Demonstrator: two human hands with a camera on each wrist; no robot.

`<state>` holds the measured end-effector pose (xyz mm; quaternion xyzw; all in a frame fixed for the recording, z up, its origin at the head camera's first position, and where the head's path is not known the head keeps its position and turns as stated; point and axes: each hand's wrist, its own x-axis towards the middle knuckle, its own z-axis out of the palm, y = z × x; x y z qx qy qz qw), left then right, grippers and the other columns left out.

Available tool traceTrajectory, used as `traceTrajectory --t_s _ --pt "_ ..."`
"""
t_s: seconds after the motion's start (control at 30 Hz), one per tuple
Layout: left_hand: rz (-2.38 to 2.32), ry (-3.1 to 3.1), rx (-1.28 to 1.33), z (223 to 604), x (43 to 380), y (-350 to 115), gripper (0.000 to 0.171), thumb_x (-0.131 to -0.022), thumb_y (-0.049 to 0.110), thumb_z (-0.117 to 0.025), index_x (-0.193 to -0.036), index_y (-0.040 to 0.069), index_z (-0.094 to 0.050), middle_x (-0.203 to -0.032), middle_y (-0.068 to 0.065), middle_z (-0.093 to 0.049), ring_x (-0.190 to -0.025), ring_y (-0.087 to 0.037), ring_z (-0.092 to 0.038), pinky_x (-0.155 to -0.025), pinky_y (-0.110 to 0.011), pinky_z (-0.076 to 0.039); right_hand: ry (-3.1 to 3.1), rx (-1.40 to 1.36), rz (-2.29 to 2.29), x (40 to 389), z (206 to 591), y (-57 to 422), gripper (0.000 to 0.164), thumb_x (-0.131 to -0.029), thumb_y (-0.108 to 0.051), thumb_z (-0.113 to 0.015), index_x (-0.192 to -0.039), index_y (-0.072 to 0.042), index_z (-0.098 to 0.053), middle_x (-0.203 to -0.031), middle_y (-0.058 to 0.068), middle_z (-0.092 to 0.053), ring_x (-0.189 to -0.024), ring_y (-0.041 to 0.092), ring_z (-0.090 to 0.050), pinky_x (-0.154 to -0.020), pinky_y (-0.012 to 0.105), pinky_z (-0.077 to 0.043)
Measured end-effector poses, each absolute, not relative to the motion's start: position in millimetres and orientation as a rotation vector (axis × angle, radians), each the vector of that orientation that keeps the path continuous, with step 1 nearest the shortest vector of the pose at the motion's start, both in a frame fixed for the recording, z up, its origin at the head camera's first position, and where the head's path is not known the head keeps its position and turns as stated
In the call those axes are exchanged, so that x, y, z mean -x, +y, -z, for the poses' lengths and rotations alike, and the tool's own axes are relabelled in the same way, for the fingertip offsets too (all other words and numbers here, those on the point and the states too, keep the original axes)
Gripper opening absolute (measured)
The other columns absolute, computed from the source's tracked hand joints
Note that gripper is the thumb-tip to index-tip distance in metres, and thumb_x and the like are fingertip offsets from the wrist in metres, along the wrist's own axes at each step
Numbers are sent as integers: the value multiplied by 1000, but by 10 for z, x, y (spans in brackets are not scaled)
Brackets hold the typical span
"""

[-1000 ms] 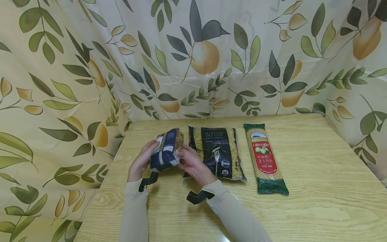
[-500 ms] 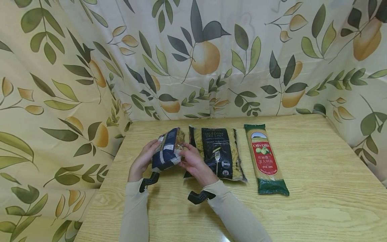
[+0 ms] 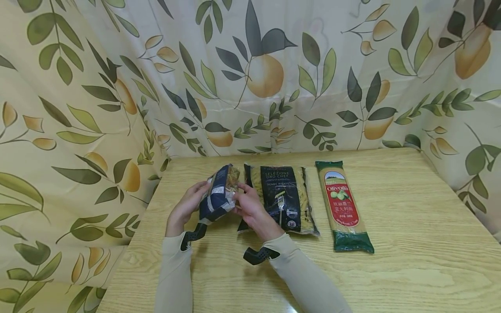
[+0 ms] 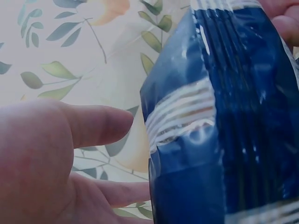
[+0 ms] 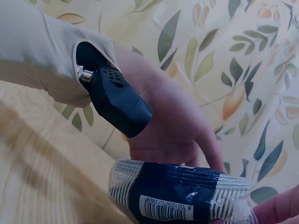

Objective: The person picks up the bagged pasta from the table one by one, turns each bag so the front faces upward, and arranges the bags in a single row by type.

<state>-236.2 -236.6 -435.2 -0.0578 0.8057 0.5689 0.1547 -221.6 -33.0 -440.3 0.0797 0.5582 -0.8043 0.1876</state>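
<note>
A blue bag of pasta (image 3: pixel 217 194) with a clear part and a barcode is held up tilted between the hands above the table. At its left side, my left hand (image 3: pixel 187 204) supports it with straight fingers that run behind the bag. In the left wrist view the thumb (image 4: pixel 100 125) points straight and stands a little apart from the bag (image 4: pixel 187 163). My right hand (image 3: pixel 252 209) pinches the bag's right end, fingertips (image 5: pixel 280 205) at the clear wrap in the right wrist view. The ends of the left fingers are hidden.
A black bag of penne (image 3: pixel 280 200) lies just right of the hands, partly behind the right one. Farther right lies a green and red pack of spaghetti (image 3: pixel 343 206). A patterned curtain (image 3: pixel 250 78) rises behind the wooden table (image 3: pixel 422 261).
The blue bag has shifted slightly right and turned a little between the hands. Both hands keep nearly the same places. The other two packs have not moved.
</note>
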Motion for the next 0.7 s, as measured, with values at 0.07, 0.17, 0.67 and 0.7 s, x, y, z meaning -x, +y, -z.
traceTrajectory --t_s 0.07,0.17,0.67,0.7 --pt "-1620 2309 150 4352 2354 -2365 66 -111 43 -41 -162 2 -28 -169 -24 -23 -156 -46 -23 -120 -72 -27 1589 -219 2264 2213 4388 -327 67 -93 8 -49 -158 -9 -40 -98 6 -50 -66 15 -43 -59 27 -40" --pt "-1624 2291 129 4358 2348 -2369 66 -111 43 -40 -161 2 -28 -169 -24 -22 -156 -48 -22 -120 -70 -29 1622 -204 2265 2208 4366 -325 66 -92 8 -51 -156 -9 -44 -104 8 -52 -66 14 -44 -58 26 -39" --pt "-1543 2316 99 4329 2333 -2363 69 -111 44 -38 -160 -4 -28 -164 -27 -34 -152 -49 -31 -118 -65 -37 1719 -38 2252 2145 4299 -376 62 -94 7 -52 -154 -7 -47 -77 -2 -63 -62 11 -47 -61 26 -46" --pt "-1517 2334 93 4321 2332 -2367 70 -111 45 -39 -160 -5 -28 -164 -28 -34 -152 -48 -32 -118 -65 -37 1732 -16 2241 2143 4304 -381 61 -95 6 -53 -154 -7 -48 -91 4 -70 -69 11 -53 -64 27 -49"
